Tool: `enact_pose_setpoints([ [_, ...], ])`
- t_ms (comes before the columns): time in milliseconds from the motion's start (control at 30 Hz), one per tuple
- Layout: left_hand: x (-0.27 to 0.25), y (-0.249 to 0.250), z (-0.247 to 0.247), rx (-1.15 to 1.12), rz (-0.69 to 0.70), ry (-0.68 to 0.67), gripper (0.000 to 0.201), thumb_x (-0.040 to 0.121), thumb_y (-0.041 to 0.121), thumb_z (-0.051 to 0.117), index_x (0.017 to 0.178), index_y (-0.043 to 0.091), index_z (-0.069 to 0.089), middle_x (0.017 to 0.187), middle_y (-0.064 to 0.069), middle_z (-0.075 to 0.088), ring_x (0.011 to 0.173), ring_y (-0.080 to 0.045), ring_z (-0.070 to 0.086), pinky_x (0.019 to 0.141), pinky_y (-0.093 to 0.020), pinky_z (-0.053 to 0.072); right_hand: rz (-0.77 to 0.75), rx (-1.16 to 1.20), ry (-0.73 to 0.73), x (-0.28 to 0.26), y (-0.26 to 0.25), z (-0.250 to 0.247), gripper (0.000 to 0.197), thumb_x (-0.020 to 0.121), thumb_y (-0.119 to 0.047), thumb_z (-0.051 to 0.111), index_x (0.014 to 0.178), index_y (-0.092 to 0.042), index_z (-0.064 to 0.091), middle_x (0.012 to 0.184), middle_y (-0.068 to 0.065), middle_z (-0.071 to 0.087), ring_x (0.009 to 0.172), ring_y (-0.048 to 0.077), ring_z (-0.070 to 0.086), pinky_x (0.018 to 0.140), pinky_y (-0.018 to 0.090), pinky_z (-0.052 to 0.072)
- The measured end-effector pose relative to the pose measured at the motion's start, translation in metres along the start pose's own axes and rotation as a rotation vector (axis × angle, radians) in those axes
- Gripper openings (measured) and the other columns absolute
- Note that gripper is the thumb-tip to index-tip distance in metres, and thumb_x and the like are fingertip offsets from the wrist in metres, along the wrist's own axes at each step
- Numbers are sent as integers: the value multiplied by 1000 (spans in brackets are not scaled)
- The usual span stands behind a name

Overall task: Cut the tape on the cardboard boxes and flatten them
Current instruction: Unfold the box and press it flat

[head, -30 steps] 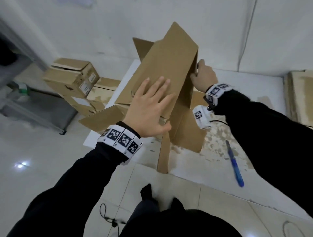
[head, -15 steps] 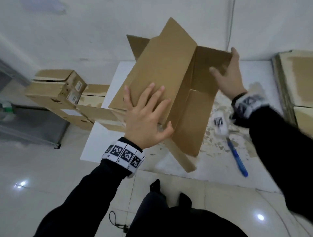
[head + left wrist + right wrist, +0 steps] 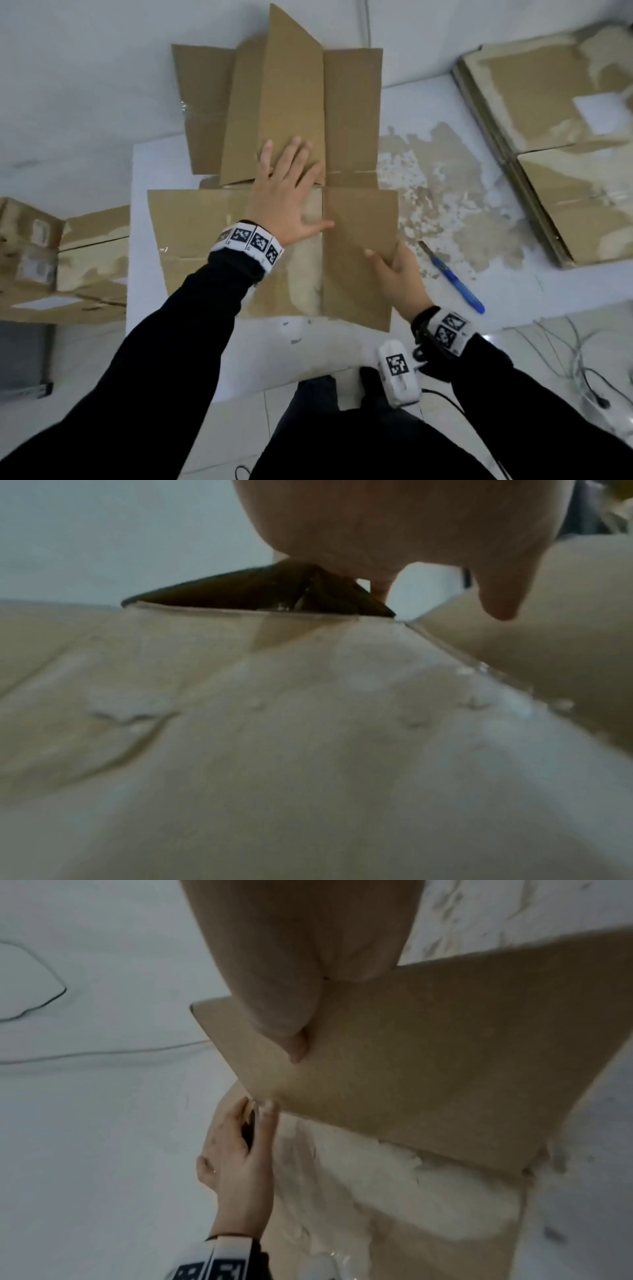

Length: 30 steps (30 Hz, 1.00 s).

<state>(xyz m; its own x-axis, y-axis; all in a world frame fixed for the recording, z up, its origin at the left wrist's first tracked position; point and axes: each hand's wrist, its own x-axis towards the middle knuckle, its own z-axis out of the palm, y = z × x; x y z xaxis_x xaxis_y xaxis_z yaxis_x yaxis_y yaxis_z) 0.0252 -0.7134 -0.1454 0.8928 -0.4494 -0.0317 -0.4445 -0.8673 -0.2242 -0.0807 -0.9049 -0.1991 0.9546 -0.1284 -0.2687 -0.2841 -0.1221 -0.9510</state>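
A brown cardboard box (image 3: pixel 352 113) lies opened out on the white table (image 3: pixel 445 325), nearly flat, with one far panel still raised in a ridge. My left hand (image 3: pixel 287 192) presses on its middle with straight, spread fingers. In the left wrist view the palm (image 3: pixel 411 534) sits over a dark gap between panels, above taped cardboard (image 3: pixel 308 723). My right hand (image 3: pixel 390 267) pinches the near right flap (image 3: pixel 359 240) at its edge, thumb on top. The right wrist view shows that thumb (image 3: pixel 291 1015) on the flap (image 3: pixel 445 1056), slightly lifted.
A blue-handled knife (image 3: pixel 452 277) lies on the table just right of the right hand. A stack of flattened cardboard (image 3: pixel 548 154) lies at the far right. Taped boxes (image 3: pixel 68 260) stand to the left of the table. Cables (image 3: pixel 582 359) trail on the floor at lower right.
The box stood open and upright; now it lies pressed down on the table. My left hand pushed it flat. My right hand left the far top edge and took the near right flap.
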Motion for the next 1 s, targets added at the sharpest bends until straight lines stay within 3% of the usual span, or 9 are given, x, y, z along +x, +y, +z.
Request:
enact_pose_setpoints([
  [100, 5, 4, 24, 80, 88, -131, 115, 67, 90, 35, 152, 16, 9, 160, -11, -6, 147, -28, -10, 109, -52, -21, 54, -101, -9, 1, 1, -9, 28, 93, -17, 58, 119, -19, 48, 106, -3, 62, 100, 19, 62, 88, 42, 54],
  [267, 7, 20, 64, 17, 98, -313, 112, 71, 84, 43, 153, 17, 8, 160, -11, -9, 147, -27, -14, 112, -46, -19, 134, -251, 37, 27, 19, -6, 43, 90, -18, 61, 130, -9, 48, 119, 9, 62, 108, 25, 60, 93, 44, 51],
  [367, 6, 24, 75, -6, 66, -322, 108, 72, 81, 47, 153, 17, 13, 160, -11, -10, 147, -27, -14, 111, -44, -20, 212, -405, 84, 42, 34, -5, 51, 87, -16, 65, 133, -7, 45, 124, 12, 58, 113, 27, 55, 91, 31, 45],
  [467, -9, 30, 79, 27, 33, -246, 100, 82, 72, 43, 153, 12, 6, 156, -16, -19, 145, -33, -18, 111, -46, -20, 161, -790, 199, 39, 46, 2, 75, 82, -14, 66, 145, -11, 27, 142, 15, 39, 133, 31, 35, 108, 37, 29],
  [600, -57, 51, 104, -300, 105, -317, 73, 93, 42, 23, 152, 9, -7, 156, -11, -22, 144, -27, -21, 117, -49, -13, -93, -1060, -184, 25, 54, 66, 63, 100, -29, 37, 152, -15, 5, 160, 6, -3, 147, 21, -7, 116, 46, -3],
  [700, -81, 26, 127, -454, 68, -481, 74, 95, 55, 14, 150, 16, -16, 156, -3, -25, 143, -19, -26, 117, -43, -16, -125, -1095, -334, 23, 65, 90, 62, 100, -46, 21, 152, -22, -2, 157, -6, -16, 145, 14, -17, 113, 50, -14],
  [900, -121, -35, 143, -588, -77, -472, 82, 86, 72, 11, 146, 28, -23, 152, 2, -35, 139, -17, -35, 115, -37, -18, -26, -1112, -106, 23, 82, 25, 67, 92, -61, 15, 151, -34, -1, 159, -7, -6, 147, 19, -8, 116, 45, 0],
  [967, -119, -27, 130, -556, -128, -478, 77, 93, 63, 15, 152, 20, -9, 158, -3, -19, 145, -22, -21, 120, -40, -4, -38, -1082, -52, 27, 72, 24, 62, 96, -49, 36, 151, -25, 19, 158, -3, 13, 146, 24, 10, 114, 47, 14],
  [1000, -111, -23, 118, -556, -169, -439, 70, 97, 54, 22, 153, 14, 8, 160, -7, 2, 147, -27, -3, 119, -40, 8, -64, -1030, 2, 33, 64, 28, 56, 95, -38, 45, 146, -17, 33, 153, 5, 27, 141, 29, 23, 111, 48, 22],
])
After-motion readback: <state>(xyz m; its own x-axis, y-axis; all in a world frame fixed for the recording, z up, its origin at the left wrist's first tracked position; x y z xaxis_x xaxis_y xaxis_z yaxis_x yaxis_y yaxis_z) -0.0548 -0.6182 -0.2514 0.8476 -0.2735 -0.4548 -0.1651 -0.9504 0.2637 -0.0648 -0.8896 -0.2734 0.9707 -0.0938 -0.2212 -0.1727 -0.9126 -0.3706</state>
